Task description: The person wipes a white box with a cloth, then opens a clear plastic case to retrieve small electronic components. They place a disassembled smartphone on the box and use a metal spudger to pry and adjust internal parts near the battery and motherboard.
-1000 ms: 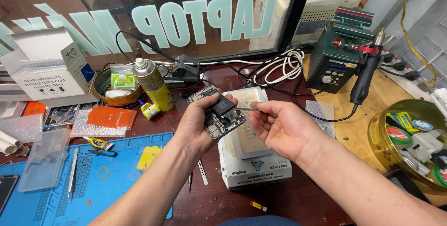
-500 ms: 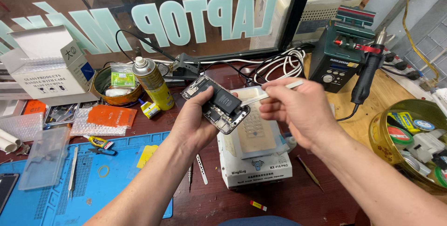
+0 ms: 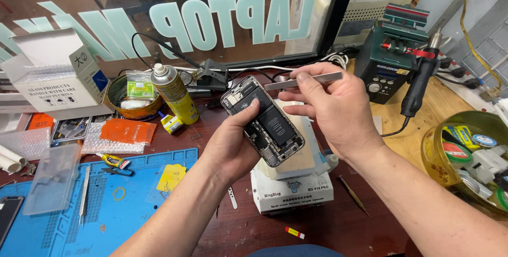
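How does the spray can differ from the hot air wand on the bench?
The spray can is yellow with a white nozzle; the hot air wand is black with a metal tip. The spray can stands free on the table; the hot air wand hangs docked beside its station, trailing a cord. Both stand roughly upright, untouched.

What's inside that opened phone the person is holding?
The opened phone in the left hand shows a black battery and small circuit parts. The thumb covers part of the middle; the screen side faces away, unseen.
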